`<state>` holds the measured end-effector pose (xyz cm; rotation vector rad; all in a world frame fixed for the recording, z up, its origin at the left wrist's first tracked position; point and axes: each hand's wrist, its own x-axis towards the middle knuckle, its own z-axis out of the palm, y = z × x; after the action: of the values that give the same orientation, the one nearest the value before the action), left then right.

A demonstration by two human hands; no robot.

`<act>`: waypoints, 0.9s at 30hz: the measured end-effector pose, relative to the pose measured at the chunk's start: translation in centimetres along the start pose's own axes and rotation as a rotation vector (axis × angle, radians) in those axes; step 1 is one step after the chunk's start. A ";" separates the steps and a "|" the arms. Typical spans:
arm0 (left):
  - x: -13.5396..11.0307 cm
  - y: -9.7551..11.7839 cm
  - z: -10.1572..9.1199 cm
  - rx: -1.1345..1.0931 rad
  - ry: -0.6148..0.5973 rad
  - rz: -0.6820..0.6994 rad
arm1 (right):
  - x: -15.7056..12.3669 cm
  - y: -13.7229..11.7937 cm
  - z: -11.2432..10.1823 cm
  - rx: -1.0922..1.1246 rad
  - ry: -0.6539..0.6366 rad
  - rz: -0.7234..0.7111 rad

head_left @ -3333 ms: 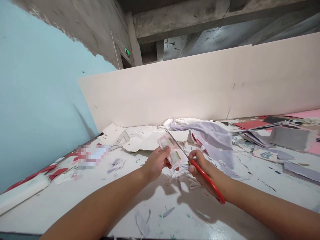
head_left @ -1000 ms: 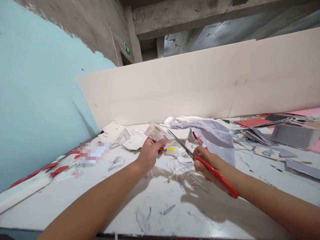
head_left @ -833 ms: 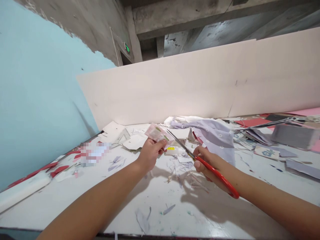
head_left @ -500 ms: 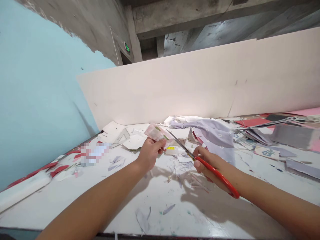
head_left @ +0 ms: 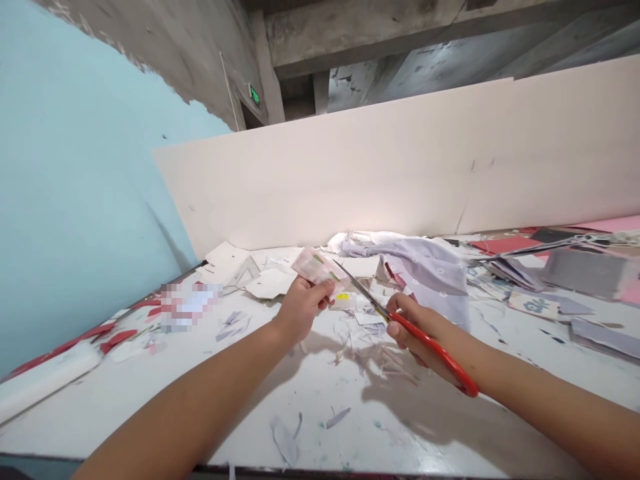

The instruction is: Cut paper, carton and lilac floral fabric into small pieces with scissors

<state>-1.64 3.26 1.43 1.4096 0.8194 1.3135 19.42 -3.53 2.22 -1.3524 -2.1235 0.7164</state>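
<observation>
A white paper roll (head_left: 45, 381) and red paper scraps (head_left: 117, 343) lie at the far left of the white surface (head_left: 150, 407), beside a pixelated, unreadable patch (head_left: 190, 307). Next come white card offcuts (head_left: 270, 283) and a translucent triangular ruler (head_left: 243, 272), below a glowing green wall sign (head_left: 255, 95) too small to read. The left hand (head_left: 300, 310) pinches a pink-and-white printed paper scrap (head_left: 316, 270) above the surface, its print illegible. A white tag with a yellow label (head_left: 343, 301) lies just beneath. The right hand (head_left: 417, 330) closes around red-handled steel scissors (head_left: 435, 353), their blade tips just beside the paper. Lavender floral cloth (head_left: 430, 270), a card printed in blue (head_left: 535, 305) and a grey block (head_left: 585, 273) sit farther right.
</observation>
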 end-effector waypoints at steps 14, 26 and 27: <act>0.1 0.1 0.1 -0.083 0.014 -0.039 | -0.2 -0.1 0.2 0.052 -0.066 0.043; 0.0 0.5 0.3 -0.188 0.043 -0.086 | -0.4 -0.6 0.6 0.028 -0.090 0.117; 0.0 0.6 0.3 -0.205 0.052 -0.087 | -0.4 -0.6 0.6 0.020 -0.083 0.128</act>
<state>-1.41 3.03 1.99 1.1712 0.7487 1.3320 18.75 -4.25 2.12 -1.4816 -2.1019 0.8559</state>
